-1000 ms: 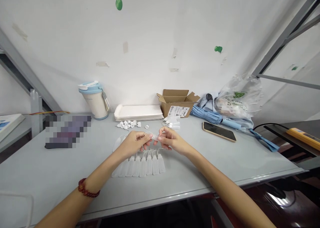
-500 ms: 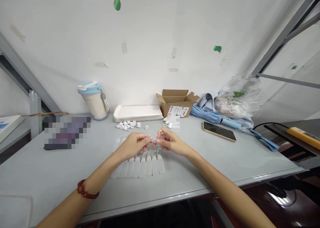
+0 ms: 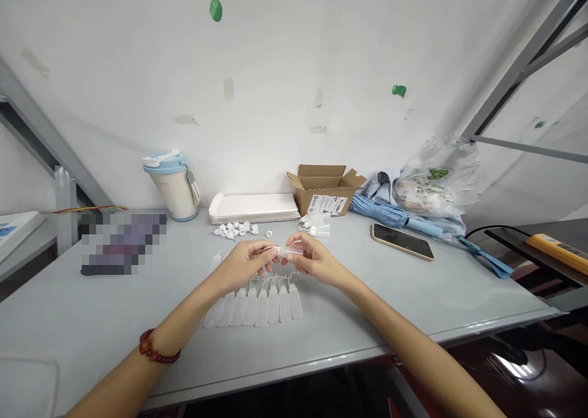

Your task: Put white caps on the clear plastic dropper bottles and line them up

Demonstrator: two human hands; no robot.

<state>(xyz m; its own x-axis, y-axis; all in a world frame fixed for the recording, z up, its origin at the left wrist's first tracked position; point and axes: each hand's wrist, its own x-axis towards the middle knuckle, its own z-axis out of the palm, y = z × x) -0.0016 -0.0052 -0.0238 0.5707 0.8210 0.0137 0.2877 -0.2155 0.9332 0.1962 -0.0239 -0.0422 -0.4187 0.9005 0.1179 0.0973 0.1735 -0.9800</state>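
Observation:
Between my two hands, above the table, lies a small translucent plastic squeeze bottle [image 3: 294,252], roughly level. My left hand [image 3: 243,263] pinches its neck end, where a thin pale tube or strap shows. My right hand [image 3: 318,262] has thumb and fingers closed round the body. Below them lies a row of similar bottles [image 3: 261,309], side by side, with thin curved tubes at their tops. Part of that row is hidden under my left hand and forearm. Behind my hands sit several small white caps [image 3: 236,229] and a few more clear pieces [image 3: 319,225].
At the back stand an open cardboard box [image 3: 324,197], a stack of white envelopes [image 3: 255,207] and a blue-lidded cup [image 3: 172,185]. To the right are a phone [image 3: 402,241], a folded blue umbrella [image 3: 386,211] and a plastic bag [image 3: 427,185]. A blurred-out item lies left.
The bottle has come into clearer view between my hands, its body now showing by my right fingers. My right hand has shifted slightly; the row of bottles lies as before.

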